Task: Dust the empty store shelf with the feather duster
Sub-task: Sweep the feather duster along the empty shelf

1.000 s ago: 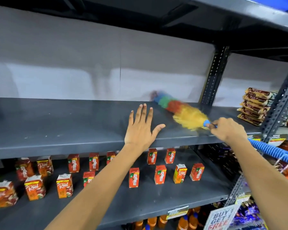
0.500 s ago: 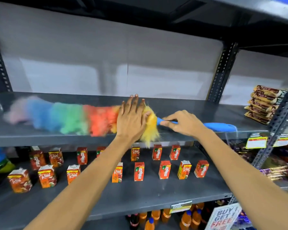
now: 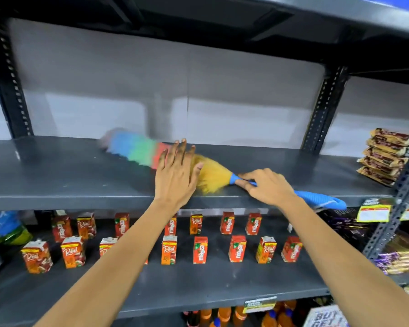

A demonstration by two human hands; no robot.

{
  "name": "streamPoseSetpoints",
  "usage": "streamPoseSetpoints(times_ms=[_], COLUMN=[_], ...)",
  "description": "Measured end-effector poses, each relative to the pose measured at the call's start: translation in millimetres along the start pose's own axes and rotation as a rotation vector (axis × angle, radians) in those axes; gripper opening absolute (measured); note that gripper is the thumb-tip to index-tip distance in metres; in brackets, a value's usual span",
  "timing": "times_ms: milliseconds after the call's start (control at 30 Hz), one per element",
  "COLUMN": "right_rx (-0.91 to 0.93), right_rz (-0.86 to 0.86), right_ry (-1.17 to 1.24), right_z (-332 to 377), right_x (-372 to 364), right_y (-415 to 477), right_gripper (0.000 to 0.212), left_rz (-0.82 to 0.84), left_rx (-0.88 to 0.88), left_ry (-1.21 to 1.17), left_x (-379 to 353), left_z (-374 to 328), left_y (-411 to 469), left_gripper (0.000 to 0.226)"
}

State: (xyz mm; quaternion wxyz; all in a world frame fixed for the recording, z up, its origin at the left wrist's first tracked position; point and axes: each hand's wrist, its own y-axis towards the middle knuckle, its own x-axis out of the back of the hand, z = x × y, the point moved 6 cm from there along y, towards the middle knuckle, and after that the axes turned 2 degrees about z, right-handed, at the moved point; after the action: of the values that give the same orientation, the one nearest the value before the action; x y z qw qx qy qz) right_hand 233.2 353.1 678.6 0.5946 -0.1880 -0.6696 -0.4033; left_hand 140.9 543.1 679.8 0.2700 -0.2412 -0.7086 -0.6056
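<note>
- The right hand [image 3: 267, 186] is curling its fingers around the thin blue neck of the feather duster [image 3: 151, 154], thumb and forefinger pinching just behind the collar where the yellow fibres begin.
- The blue handle is sticking out past the wrist toward four o'clock, its end hanging over the shelf's front edge.
- The left hand [image 3: 175, 175] is lying flat, palm down, fingers straight and only slightly parted, thumb angled out toward two o'clock and touching the yellow tuft; the fingertips are covering the red band of the duster.
- The duster head is lying on the empty shelf [image 3: 57, 175], running from the right hand toward ten o'clock: yellow, red, green, blue, then a pale blurred tip near the back panel.
- The empty shelf is a dark grey metal board, held by perforated uprights [image 3: 321, 109].
- At three o'clock from the hands, stacked snack packets [image 3: 385, 156] are sitting on the neighbouring bay.
- At six o'clock, on the shelf below, small red and orange juice cartons [image 3: 200, 250] are standing in two rows.
- Yellow price tags [image 3: 373, 212] are hanging at four o'clock.
</note>
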Motion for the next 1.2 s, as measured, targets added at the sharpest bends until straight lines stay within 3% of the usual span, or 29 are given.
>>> streamPoseSetpoints(times_ms=[267,467,567,667,900,1033,1200], right_rx=[-0.511,-0.53,-0.613,-0.702,-0.602,-0.534,-0.385], right_rz=[0.025,0.147,0.135,0.016,0.002,0.033,-0.032], right_ry=[-0.053,-0.085,-0.3,-0.34,-0.233,-0.169,-0.141], right_z=[-163.4,-198.2,-226.2,-240.9,-243.0,-208.9,-147.9], right_x=[33.2,41.7,58.3,60.1,60.0,47.5,35.0], right_y=[-93.2,-107.7,-131.2,-137.1,-141.4,-115.5,-72.7], right_gripper=[0.038,0.04,0.041,0.039,0.038,0.034,0.033], left_rz=[0.125,0.187,0.202,0.219,0.218,0.226,0.211], left_rx=[-0.144,-0.215,-0.226,-0.218,-0.237,-0.232,-0.209], left_ry=[-0.08,-0.059,-0.076,-0.083,-0.028,-0.044,-0.089], left_x=[-37.4,-62.1,-69.5,-73.9,-75.1,-73.9,-67.6], left_z=[-90.7,-130.5,-132.2,-129.1,-134.2,-135.5,-126.7], left_y=[16.5,24.4,23.5,23.2,24.2,23.2,23.0], left_gripper=[0.054,0.057,0.058,0.062,0.078,0.08,0.066])
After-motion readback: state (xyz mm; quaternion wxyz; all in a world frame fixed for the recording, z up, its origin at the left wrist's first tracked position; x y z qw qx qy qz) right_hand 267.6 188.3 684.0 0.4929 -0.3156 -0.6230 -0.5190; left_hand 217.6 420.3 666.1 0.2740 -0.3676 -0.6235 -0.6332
